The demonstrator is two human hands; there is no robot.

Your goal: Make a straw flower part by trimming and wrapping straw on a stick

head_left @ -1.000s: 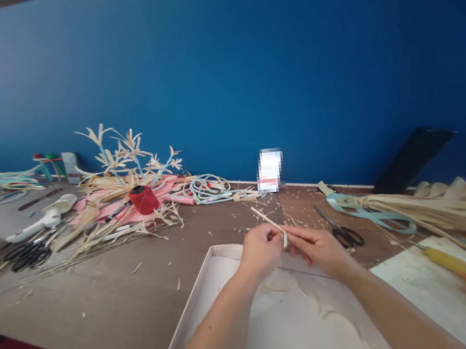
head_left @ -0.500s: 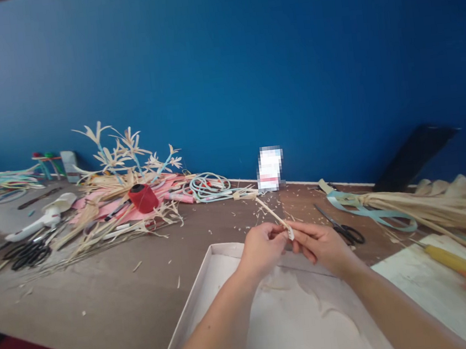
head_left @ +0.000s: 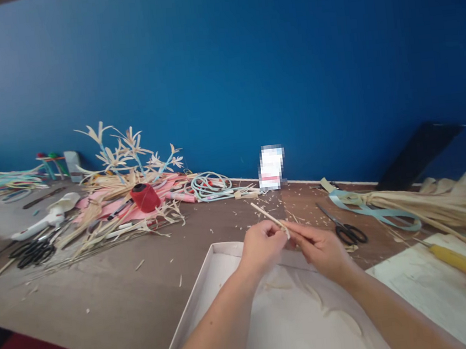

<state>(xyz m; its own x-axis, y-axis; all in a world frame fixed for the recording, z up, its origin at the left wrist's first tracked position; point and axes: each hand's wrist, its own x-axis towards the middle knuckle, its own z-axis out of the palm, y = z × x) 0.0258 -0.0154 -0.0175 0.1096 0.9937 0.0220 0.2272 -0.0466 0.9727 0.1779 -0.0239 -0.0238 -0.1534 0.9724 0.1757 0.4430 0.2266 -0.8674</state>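
Observation:
A thin pale stick (head_left: 265, 212) slants up and to the left out of my two hands. My left hand (head_left: 262, 244) is closed, its thumb and fingers pinching the stick near its lower end. From the other side, my right hand (head_left: 322, 247) meets it, fingertips pressed together at the same end. A small whitish strip (head_left: 287, 233) shows between the fingertips; how it is fixed to the stick is hidden. Both hands are over the far edge of a white shallow box (head_left: 204, 280), where a few curled pale shavings (head_left: 342, 318) lie.
Black scissors (head_left: 347, 233) lie right of my hands, near a yellow-handled tool (head_left: 458, 259) and dried pale strips (head_left: 410, 200). Leftward are a red thread spool (head_left: 145, 197), pale flowers (head_left: 110, 157), more scissors (head_left: 33, 251) and a glue gun (head_left: 52, 218). A blurred phone (head_left: 271, 167) leans against the wall.
The stick's upper end has come slightly down and left, and the stick slants more. The whitish strip at the fingertips has shifted a little left. Both hands stay together.

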